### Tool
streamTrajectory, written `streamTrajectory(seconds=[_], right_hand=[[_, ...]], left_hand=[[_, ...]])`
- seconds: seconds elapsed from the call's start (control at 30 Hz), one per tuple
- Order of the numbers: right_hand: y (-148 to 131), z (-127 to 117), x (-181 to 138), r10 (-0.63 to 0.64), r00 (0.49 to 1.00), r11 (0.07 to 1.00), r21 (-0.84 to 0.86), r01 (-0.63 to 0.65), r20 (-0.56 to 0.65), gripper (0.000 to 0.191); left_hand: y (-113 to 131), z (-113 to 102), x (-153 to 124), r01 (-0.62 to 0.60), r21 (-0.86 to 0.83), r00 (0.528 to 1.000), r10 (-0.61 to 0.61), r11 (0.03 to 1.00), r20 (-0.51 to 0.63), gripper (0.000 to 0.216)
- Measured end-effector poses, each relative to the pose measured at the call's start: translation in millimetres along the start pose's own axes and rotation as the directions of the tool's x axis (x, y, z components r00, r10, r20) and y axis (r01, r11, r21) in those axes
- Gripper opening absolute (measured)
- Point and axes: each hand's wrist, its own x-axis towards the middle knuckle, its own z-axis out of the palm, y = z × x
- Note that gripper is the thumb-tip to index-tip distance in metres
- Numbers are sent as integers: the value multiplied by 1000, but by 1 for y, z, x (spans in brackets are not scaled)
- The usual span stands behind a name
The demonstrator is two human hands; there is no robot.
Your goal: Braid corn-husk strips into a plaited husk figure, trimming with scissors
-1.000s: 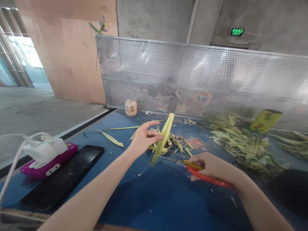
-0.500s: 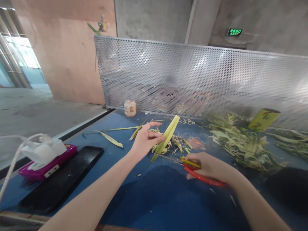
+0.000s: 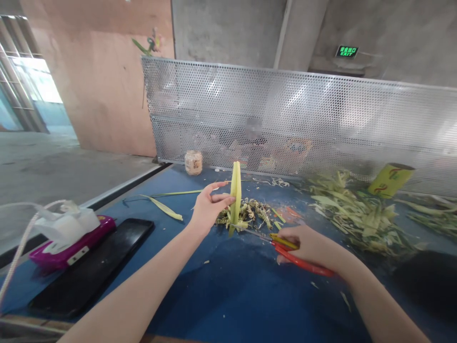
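My left hand pinches a yellow-green leaf strip and holds it nearly upright over the blue table. My right hand grips red and yellow scissors, whose blades point left toward the lower end of the strip. Behind the strip lies a small heap of leaf scraps.
A big pile of green leaves lies at the right, with a yellow-green roll behind it. At the left sit a black phone, a magenta device with a white plug, loose leaf strips and a small jar. Perforated metal screen at the back.
My left hand has turned the leaf strip from a rightward lean to almost vertical and shifted it slightly left. My right hand with the scissors has barely moved.
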Motion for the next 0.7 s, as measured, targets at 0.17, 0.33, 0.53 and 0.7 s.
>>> streamTrajectory(seconds=[0.17,0.33,0.53,0.7], right_hand=[[3,3,-1,22,1000,1000,11,-22,10,44],[1,5,-1,-4,1000,1000,2,4,12,46],[1,5,2,-20,999,999,51,18,31,37],[3,2,2,-37,998,994,104,31,52,33]], left_hand=[[-1,2,-1,22,-22,1000,-22,1000,-21,47],[-3,5,-2,50,-89,998,-52,995,-18,50],[-6,5,-1,80,-134,997,-81,988,-3,52],[-8,3,2,104,-232,992,-116,967,-40,52]])
